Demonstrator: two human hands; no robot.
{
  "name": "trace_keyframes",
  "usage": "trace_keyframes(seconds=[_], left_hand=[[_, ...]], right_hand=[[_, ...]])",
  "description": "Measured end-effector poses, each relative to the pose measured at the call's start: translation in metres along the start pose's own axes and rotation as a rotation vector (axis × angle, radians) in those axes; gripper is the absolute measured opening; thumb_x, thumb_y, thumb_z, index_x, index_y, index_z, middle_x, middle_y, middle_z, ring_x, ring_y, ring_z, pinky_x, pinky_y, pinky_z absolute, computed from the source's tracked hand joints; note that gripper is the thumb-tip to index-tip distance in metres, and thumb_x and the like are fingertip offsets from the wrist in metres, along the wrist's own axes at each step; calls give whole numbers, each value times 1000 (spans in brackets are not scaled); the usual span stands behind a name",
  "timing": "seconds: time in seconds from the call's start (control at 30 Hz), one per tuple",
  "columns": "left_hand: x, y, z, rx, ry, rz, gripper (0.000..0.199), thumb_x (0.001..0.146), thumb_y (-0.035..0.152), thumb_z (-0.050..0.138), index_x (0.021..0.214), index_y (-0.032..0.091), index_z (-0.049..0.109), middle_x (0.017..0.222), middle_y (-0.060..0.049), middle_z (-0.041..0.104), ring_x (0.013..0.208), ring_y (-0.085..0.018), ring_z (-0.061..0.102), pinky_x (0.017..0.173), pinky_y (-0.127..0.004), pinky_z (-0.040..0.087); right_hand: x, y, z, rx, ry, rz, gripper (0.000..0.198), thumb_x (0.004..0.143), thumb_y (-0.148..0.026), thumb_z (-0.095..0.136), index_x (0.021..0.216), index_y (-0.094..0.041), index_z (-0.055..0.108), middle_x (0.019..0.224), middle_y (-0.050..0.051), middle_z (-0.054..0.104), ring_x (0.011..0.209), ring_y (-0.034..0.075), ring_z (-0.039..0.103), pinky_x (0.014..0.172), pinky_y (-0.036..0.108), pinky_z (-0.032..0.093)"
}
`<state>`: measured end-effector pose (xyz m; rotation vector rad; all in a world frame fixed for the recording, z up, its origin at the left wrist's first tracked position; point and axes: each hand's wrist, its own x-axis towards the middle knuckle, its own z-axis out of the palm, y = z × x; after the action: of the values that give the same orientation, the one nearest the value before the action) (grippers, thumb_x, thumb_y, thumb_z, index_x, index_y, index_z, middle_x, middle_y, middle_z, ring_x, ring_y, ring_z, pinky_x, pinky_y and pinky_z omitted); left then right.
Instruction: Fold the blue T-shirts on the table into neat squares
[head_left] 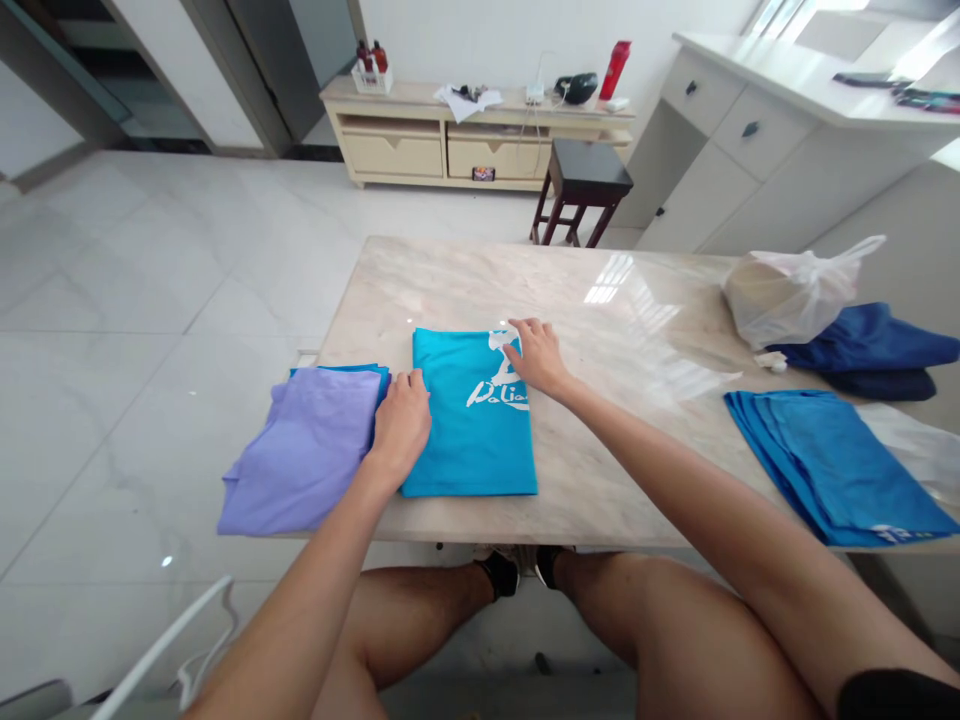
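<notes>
folded turquoise cloth (465, 450) near the front edge of the surface (435, 285); right hand (538, 356) spread at its far right corner, left hand (403, 422) curled at its left side, grip unclear. the left forearm (322, 560) could brush purple cloth (307, 450) off the front left corner.

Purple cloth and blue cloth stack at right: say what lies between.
Head view: the folded turquoise cloth, with the left hand and right hand at its edges, then tabletop.
</notes>
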<state>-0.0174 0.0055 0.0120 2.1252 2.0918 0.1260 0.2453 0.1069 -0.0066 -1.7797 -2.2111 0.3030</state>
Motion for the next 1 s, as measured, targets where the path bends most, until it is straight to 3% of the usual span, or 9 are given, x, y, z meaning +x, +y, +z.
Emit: trace_keyframes(seconds=[0.2, 0.3, 0.4, 0.5, 0.57, 0.7, 0.83, 0.9, 1.0], left_hand=[[-17, 5, -21, -6, -215, 51, 30, 114, 21, 47, 140, 14, 59, 130, -21, 74, 118, -32, 77, 95, -39, 58], [-30, -2, -33, 3, -378, 48, 27, 110, 33, 61, 133, 18, 64, 118, -17, 80, 110, -37, 79, 89, -41, 59], [-37, -5, -36, 18, -332, -7, 29, 110, 43, 61, 124, 19, 67, 113, -17, 81, 107, -39, 79, 87, -44, 60], [-26, 4, -27, -20, -45, 36, 36, 113, 41, 51, 133, 15, 66, 129, -21, 78, 119, -38, 76, 99, -47, 61], [-14, 13, -13, -65, 99, 207, 43, 115, 35, 44, 147, 14, 63, 150, -22, 70, 140, -35, 67, 117, -50, 53], [4, 22, 16, -116, 17, 458, 55, 116, 33, 35, 166, 16, 52, 175, -16, 53, 164, -30, 45, 139, -53, 32], [-2, 12, 11, -77, 84, 289, 56, 112, 34, 47, 161, 9, 53, 175, -25, 48, 161, -39, 46, 132, -58, 39], [-15, 5, -2, -91, 114, 195, 47, 108, 31, 53, 150, 11, 61, 160, -25, 61, 147, -39, 59, 124, -55, 47], [-48, -4, -18, -153, -29, 92, 25, 108, 27, 54, 126, 19, 70, 127, -16, 78, 119, -32, 74, 106, -44, 57]], right_hand=[[29, -4, -24, -113, -232, -98, 38, 111, -35, 56, 140, -16, 73, 145, 21, 71, 138, 39, 58, 113, 52, 44], [22, 18, -39, -34, -425, -97, 24, 104, -35, 70, 118, -18, 80, 121, 14, 81, 114, 31, 72, 99, 40, 50], [7, 40, -50, 114, -571, -80, 14, 95, -34, 81, 99, -20, 80, 102, 8, 83, 91, 23, 74, 78, 31, 50], [-10, 46, -48, 171, -456, -61, 14, 95, -34, 81, 95, -20, 78, 97, 6, 81, 87, 21, 73, 75, 29, 50], [-20, 41, -40, 145, -325, -46, 14, 98, -34, 78, 100, -20, 77, 101, 7, 80, 91, 22, 72, 79, 30, 50], [-40, 28, -29, 56, -168, 5, 16, 105, -32, 68, 111, -19, 75, 118, 13, 78, 107, 28, 71, 88, 35, 51], [-60, 21, -43, 35, -114, 48, 29, 103, -21, 65, 131, -15, 69, 133, 18, 75, 113, 31, 71, 92, 37, 51], [-73, 20, -57, 42, -163, 77, 27, 102, -15, 63, 128, -14, 70, 121, 16, 79, 107, 29, 73, 88, 35, 50], [-104, 15, -77, 58, -290, 100, 18, 102, -15, 61, 113, -16, 75, 104, 11, 82, 96, 25, 75, 80, 31, 48]])
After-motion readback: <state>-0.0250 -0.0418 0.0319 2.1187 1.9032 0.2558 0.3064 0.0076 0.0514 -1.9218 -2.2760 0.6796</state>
